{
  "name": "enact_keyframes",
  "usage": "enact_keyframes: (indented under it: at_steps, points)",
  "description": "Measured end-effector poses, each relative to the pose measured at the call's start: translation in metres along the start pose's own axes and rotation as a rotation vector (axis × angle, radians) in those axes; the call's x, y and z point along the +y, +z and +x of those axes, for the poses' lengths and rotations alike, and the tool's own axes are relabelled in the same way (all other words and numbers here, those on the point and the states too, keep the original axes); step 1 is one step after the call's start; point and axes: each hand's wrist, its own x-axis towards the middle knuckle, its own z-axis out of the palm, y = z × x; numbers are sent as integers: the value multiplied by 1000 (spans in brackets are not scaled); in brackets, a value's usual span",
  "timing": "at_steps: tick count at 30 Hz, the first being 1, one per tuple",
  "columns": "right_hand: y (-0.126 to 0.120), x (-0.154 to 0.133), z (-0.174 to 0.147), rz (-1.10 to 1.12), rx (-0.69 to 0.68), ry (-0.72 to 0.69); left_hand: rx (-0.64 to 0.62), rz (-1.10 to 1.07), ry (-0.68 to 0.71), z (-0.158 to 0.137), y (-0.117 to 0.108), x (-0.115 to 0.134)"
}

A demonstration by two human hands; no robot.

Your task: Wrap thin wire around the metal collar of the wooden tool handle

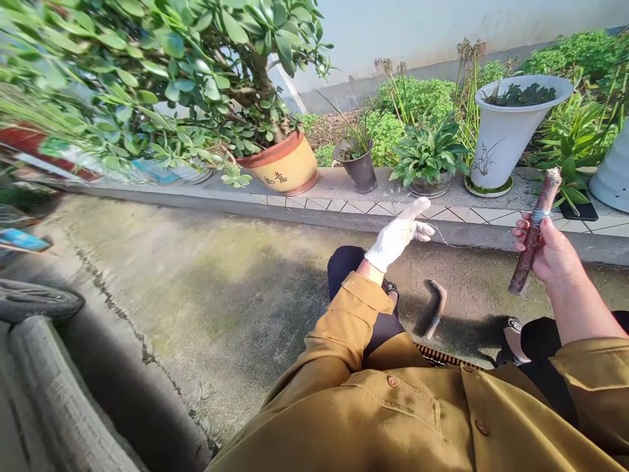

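My right hand (557, 252), bare, is wrapped round a short, bark-covered wooden stick (527, 262), held tilted with its pale cut end up. Thin grey-blue wire (539, 216) is wound about the stick's upper part, just above my fingers. My left hand (397, 235) wears a white glove and is held out before my knee. One finger stretches forward while the others curl. A fine strand of wire runs slackly from those curled fingers towards the stick; the exact grip is hard to make out. A bent wooden stick (436, 308) lies on the concrete between my feet.
A low tiled ledge (339, 204) crosses ahead, bearing a yellow pot (287, 167) with a large bushy plant, a small dark pot (361, 172), a leafy plant (430, 154) and a tall white pot (506, 141). A dark phone-like slab (580, 208) lies there. Behind my left side sits a worn tyre-like object (37, 298).
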Motion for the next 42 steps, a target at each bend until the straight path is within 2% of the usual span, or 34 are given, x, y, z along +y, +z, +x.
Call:
enact_keyframes:
  at_steps: [3,7,10,14,17,20,24,27,30,33,38,40,42]
  points:
    - [1,-3,-2,29,-22,5,-10,392,98,6,-4,-7]
    - [5,-8,-7,61,-47,10,-113,852,-15,17,-4,-6]
    - [6,-10,-10,62,-53,29,-225,1061,-43,24,-1,-3]
    - [5,-12,-11,58,-78,35,-364,1223,-17,30,3,-11]
    - [5,-13,-11,54,-83,9,-334,1253,47,33,9,-24]
    - [6,-16,-13,60,-71,2,-247,1167,128,35,18,-32]
    - [11,-22,-15,83,-110,2,-204,1017,206,34,32,-27]
    - [15,-28,-17,146,-124,-1,-298,985,265,31,42,-17]
    - [22,-35,-20,179,-155,-25,-421,1062,331,30,47,-12]
    - [32,-41,-25,203,-228,-28,-475,1147,397,34,49,-12]
    - [46,-45,-27,357,-272,0,-616,1223,353,40,50,-17]
    - [49,-46,-24,405,-274,13,-643,1235,364,40,51,-22]
    - [51,-47,-20,455,-286,34,-592,1242,395,40,52,-28]
